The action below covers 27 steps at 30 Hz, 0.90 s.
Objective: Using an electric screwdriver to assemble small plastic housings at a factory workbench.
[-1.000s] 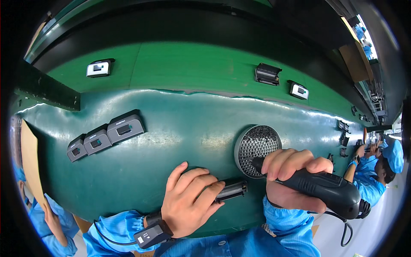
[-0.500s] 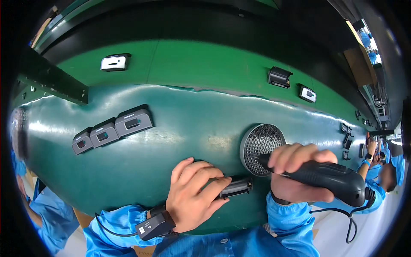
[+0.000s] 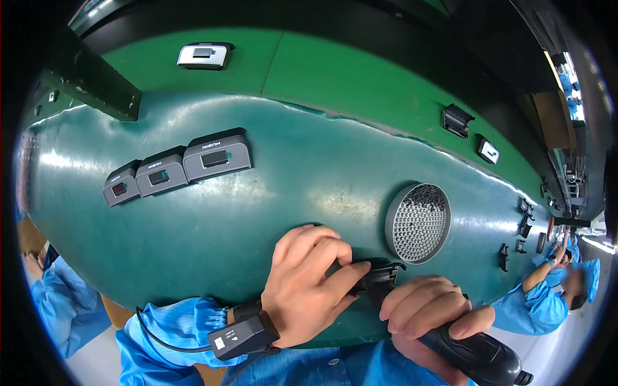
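Observation:
My left hand (image 3: 314,286) bends its fingers over a small black plastic housing (image 3: 386,273) on the green bench, with the thumb and index finger at its near side; much of the housing is hidden under them. In my right hand (image 3: 428,312) is a black corded electric screwdriver (image 3: 486,357), its body pointing down toward the lower right. The tool's nose is at the housing's right end, but its tip cannot be made out. Just beyond stands a round grey screw tray (image 3: 421,235) with a dimpled floor and dark screws heaped at its far side.
Three grey device housings with small screens (image 3: 216,159) stand in a row at the left. Along the green conveyor (image 3: 335,80) lie a white-faced unit (image 3: 205,56), a black housing (image 3: 458,121) and another white-faced unit (image 3: 488,149). Black parts (image 3: 504,257) lie at right, near a co-worker (image 3: 547,289).
My right hand has brought the screwdriver from over the screw tray down to the black housing. My left hand stays on the housing. The whole view has shifted.

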Each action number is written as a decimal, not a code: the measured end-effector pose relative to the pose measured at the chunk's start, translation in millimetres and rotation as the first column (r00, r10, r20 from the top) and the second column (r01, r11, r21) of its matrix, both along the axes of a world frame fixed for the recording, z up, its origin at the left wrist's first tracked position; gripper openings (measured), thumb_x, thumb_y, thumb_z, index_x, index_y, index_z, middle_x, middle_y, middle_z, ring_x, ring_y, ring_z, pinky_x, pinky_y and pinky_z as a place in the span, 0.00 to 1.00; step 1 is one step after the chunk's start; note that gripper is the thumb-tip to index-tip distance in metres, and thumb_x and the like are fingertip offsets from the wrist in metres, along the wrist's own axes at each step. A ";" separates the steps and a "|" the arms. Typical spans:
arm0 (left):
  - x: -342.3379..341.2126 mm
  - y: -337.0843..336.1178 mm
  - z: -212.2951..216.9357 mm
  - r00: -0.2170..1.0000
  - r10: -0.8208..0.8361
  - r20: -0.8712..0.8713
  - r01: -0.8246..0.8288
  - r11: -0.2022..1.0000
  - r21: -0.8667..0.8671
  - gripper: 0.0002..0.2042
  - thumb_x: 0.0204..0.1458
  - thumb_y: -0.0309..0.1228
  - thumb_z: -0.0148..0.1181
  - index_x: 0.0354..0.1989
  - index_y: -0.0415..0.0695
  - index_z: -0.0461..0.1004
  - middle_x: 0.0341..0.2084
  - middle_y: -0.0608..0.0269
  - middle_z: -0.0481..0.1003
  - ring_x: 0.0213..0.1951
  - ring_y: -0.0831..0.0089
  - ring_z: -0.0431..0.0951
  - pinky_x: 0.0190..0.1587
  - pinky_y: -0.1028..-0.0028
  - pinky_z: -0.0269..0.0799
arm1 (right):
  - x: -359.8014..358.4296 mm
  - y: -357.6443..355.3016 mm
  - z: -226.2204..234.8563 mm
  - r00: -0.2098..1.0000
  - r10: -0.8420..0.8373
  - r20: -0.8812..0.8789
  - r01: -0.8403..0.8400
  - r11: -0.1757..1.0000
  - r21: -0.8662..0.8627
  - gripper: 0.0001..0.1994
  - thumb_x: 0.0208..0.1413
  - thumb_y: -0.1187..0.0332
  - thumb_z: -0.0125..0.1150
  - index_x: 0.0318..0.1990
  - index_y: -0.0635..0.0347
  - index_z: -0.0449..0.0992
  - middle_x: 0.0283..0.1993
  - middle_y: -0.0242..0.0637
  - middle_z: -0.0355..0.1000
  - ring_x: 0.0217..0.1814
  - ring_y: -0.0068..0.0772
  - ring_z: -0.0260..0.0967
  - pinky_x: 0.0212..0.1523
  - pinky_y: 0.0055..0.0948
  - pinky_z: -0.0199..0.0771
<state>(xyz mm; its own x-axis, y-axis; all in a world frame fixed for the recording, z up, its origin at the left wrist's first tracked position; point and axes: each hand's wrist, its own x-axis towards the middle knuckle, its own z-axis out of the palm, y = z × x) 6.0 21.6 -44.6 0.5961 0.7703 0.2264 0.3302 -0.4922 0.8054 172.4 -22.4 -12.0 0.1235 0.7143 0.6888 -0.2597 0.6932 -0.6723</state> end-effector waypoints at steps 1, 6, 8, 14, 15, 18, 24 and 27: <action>-1.9 0.0 -1.9 1.000 0.000 0.002 0.000 1.000 0.008 0.25 0.25 0.29 0.79 0.40 0.50 0.84 0.40 0.69 0.69 0.53 0.60 0.71 0.57 0.55 0.64 | -1.9 0.5 -2.4 1.000 0.002 -0.002 -0.002 1.000 -0.002 0.33 0.61 0.41 0.62 0.57 0.62 0.64 0.31 0.46 0.69 0.22 0.38 0.68 0.23 0.39 0.72; -5.9 -0.6 -6.5 1.000 -0.008 0.022 0.008 1.000 0.020 0.24 0.25 0.29 0.78 0.40 0.50 0.84 0.40 0.68 0.69 0.53 0.60 0.71 0.57 0.55 0.64 | -14.7 0.3 -12.0 0.984 -0.176 0.019 0.176 0.984 0.000 0.29 0.61 0.41 0.62 0.50 0.58 0.63 0.22 0.39 0.67 0.15 0.33 0.65 0.14 0.30 0.72; -6.4 -1.7 -6.4 1.000 -0.003 0.023 0.002 1.000 0.022 0.23 0.26 0.28 0.77 0.39 0.50 0.84 0.40 0.68 0.69 0.53 0.60 0.71 0.57 0.55 0.64 | -13.4 -0.6 -13.8 0.988 -0.156 0.018 0.156 0.988 0.001 0.29 0.61 0.41 0.63 0.50 0.58 0.63 0.23 0.40 0.68 0.15 0.34 0.66 0.15 0.32 0.74; 2.6 3.9 5.7 1.000 0.012 0.022 -0.013 0.999 0.051 0.22 0.28 0.28 0.77 0.39 0.48 0.85 0.39 0.68 0.69 0.53 0.60 0.71 0.56 0.56 0.64 | 10.3 9.6 8.9 0.987 0.057 0.148 -0.050 0.997 -0.053 0.29 0.60 0.45 0.64 0.54 0.60 0.64 0.31 0.45 0.71 0.24 0.39 0.70 0.25 0.40 0.76; 6.2 4.3 9.5 1.000 0.003 0.023 -0.004 0.998 0.057 0.22 0.28 0.28 0.77 0.39 0.48 0.85 0.39 0.68 0.69 0.53 0.60 0.71 0.56 0.56 0.64 | 16.3 10.4 14.9 0.969 0.086 0.233 -0.060 0.991 -0.118 0.26 0.60 0.49 0.67 0.51 0.59 0.64 0.33 0.44 0.73 0.26 0.40 0.72 0.27 0.39 0.79; 14.2 1.8 18.0 1.000 0.017 0.010 -0.017 0.998 0.067 0.21 0.28 0.28 0.77 0.38 0.48 0.85 0.39 0.68 0.70 0.53 0.59 0.71 0.56 0.57 0.63 | 11.9 8.1 12.9 0.989 0.040 0.143 -0.035 0.999 -0.032 0.20 0.59 0.59 0.69 0.46 0.63 0.66 0.32 0.48 0.74 0.25 0.43 0.73 0.28 0.43 0.80; 21.3 2.2 36.3 0.999 0.005 -0.050 -0.004 1.000 0.017 0.21 0.28 0.30 0.78 0.38 0.47 0.85 0.38 0.68 0.70 0.53 0.58 0.71 0.56 0.57 0.63 | 29.5 -0.2 16.6 0.998 -0.043 0.035 0.044 0.999 -0.029 0.30 0.60 0.40 0.63 0.50 0.58 0.63 0.26 0.44 0.72 0.19 0.39 0.70 0.19 0.40 0.78; 28.1 2.7 37.1 0.998 -0.021 -0.061 0.020 1.000 -0.006 0.22 0.27 0.32 0.80 0.38 0.48 0.85 0.38 0.67 0.70 0.53 0.58 0.71 0.56 0.56 0.63 | 53.5 -1.1 35.7 0.971 -0.229 -0.070 0.226 0.972 -0.061 0.30 0.60 0.37 0.60 0.52 0.55 0.63 0.27 0.40 0.69 0.20 0.35 0.68 0.19 0.36 0.74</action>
<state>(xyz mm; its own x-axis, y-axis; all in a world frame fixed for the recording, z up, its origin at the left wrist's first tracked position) 34.1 24.4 -7.5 0.6242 0.7591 0.1849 0.3685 -0.4947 0.7870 225.9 -23.6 23.8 0.3372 0.6959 0.6341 -0.1507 0.7047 -0.6933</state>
